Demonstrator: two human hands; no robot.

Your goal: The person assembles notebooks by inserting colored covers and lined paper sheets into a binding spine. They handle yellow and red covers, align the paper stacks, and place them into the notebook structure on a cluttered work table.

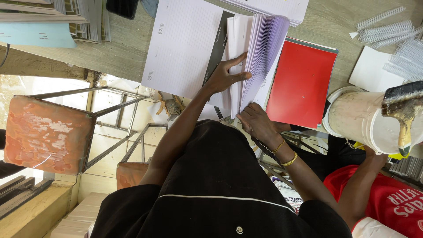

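Observation:
A thick stack of white lined sheets [260, 48] stands fanned open on the wooden table [119, 53]. My left hand [224, 75] lies on the stack's left half, fingers stretched along a sheet and thumb pressed against the fanned leaves. At the near edge of the fan, my right hand [257, 121], with two gold bangles on its wrist, pinches the leaves. A large white lined sheet [183, 44] with a dark strip along its side lies under my left hand. A red cover [302, 86] rests just right of the stack.
Another person in a red shirt [387, 202] reaches to a white bucket [357, 117] with a glue-coated brush [403, 110]. White spiral binding coils [387, 31] lie far right, paper piles [57, 17] far left, and a worn orange stool [46, 134] stands left.

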